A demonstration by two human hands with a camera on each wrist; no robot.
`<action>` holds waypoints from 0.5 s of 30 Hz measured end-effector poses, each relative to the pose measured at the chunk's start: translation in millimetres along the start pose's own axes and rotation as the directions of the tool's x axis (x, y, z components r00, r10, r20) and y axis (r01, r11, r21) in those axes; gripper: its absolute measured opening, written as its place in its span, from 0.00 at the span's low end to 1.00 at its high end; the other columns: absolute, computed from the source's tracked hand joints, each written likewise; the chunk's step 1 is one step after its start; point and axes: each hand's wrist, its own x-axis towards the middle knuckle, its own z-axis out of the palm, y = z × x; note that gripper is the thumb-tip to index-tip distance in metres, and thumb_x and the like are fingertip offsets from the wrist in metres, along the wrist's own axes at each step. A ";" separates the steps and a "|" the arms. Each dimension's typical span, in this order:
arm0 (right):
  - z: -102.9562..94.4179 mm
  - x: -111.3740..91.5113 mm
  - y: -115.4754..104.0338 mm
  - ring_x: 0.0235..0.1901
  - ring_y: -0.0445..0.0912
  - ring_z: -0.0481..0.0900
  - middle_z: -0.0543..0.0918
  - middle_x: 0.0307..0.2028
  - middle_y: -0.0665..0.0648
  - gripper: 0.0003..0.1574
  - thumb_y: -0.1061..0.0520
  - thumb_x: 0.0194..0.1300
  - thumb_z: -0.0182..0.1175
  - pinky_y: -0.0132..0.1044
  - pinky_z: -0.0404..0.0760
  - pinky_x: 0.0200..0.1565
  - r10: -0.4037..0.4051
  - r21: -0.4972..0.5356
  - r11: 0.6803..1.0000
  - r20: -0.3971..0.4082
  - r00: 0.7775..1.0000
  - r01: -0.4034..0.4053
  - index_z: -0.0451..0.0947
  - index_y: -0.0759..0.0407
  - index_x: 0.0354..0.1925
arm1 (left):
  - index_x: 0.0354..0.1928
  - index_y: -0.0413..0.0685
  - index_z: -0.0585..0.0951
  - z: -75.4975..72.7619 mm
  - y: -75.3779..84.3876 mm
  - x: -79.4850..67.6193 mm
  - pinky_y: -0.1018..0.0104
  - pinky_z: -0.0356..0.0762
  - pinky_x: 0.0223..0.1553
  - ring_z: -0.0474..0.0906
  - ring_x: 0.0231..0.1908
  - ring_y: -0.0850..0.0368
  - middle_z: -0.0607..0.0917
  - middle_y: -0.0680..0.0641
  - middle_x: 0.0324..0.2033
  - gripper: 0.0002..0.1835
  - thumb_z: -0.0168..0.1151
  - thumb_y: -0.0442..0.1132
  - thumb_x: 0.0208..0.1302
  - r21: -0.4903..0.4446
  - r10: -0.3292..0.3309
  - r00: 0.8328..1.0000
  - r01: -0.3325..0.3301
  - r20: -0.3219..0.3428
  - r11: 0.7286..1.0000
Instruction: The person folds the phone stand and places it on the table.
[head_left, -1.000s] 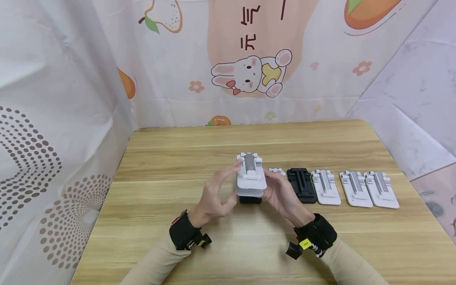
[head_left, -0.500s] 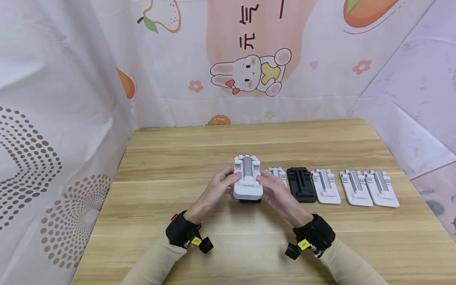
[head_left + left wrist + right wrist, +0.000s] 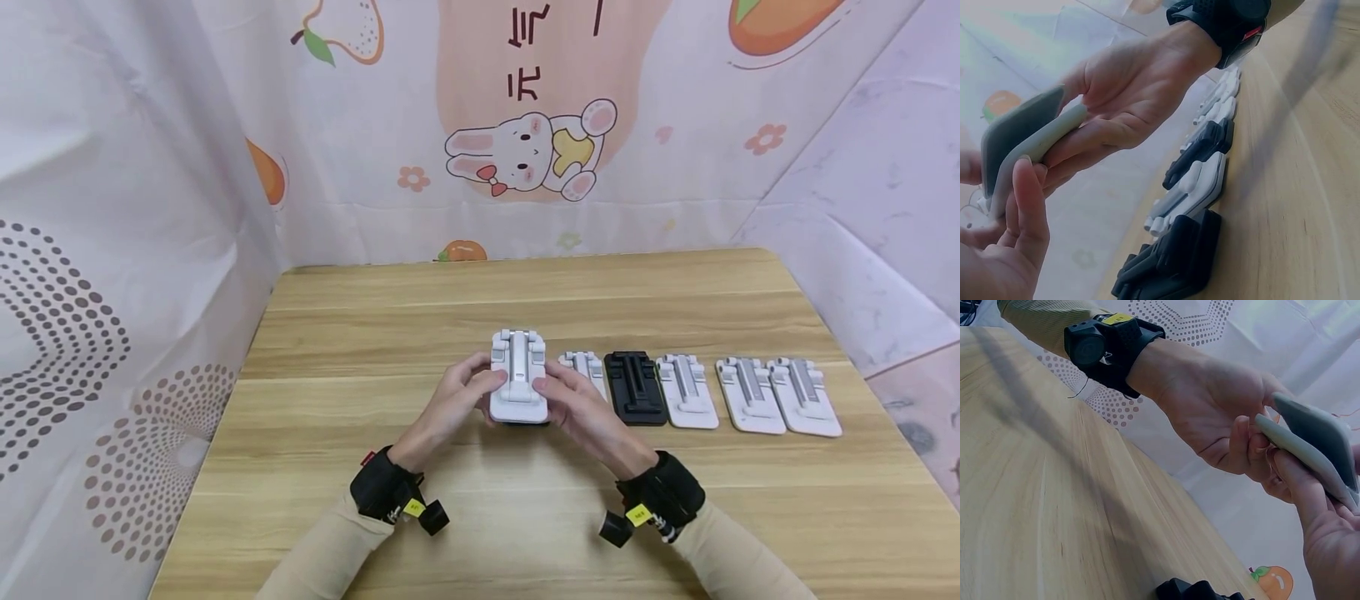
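A white folding phone stand (image 3: 519, 392) is held in the air between both hands, its flat face and hinged arm upward in the head view. My left hand (image 3: 459, 393) grips its left side, thumb on the top and fingers underneath. On the opposite side my right hand (image 3: 588, 414) grips it the same way. Both wrist views show the stand's two plates (image 3: 1038, 134) parted in a narrow wedge, with fingertips against the lower plate (image 3: 1300, 450). Below it on the table lies a black phone stand (image 3: 1172, 259), mostly hidden from the head view.
To the right, a row of folded phone stands lies on the wooden table (image 3: 360, 333): a white stand (image 3: 584, 367) partly behind the right hand, a black stand (image 3: 635, 389), and several white stands (image 3: 750, 397). A printed curtain (image 3: 360, 142) hangs behind the table.
My left hand has closed from a loose, spread pose onto the stand's left side. The stand has shifted slightly left and tilted, its face now turned more toward the head camera.
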 end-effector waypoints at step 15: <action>-4.5 -2.1 0.0 0.57 0.43 0.83 0.74 0.67 0.65 0.38 0.53 0.83 0.49 0.39 0.82 0.59 0.071 -0.163 0.983 -0.106 0.992 -0.087 0.51 0.70 0.78 | 0.70 0.39 0.72 -7.2 -5.2 -3.9 0.65 0.80 0.28 0.78 0.26 0.56 0.85 0.38 0.46 0.26 0.57 0.43 0.76 0.007 -0.012 0.998 0.012 -0.061 1.000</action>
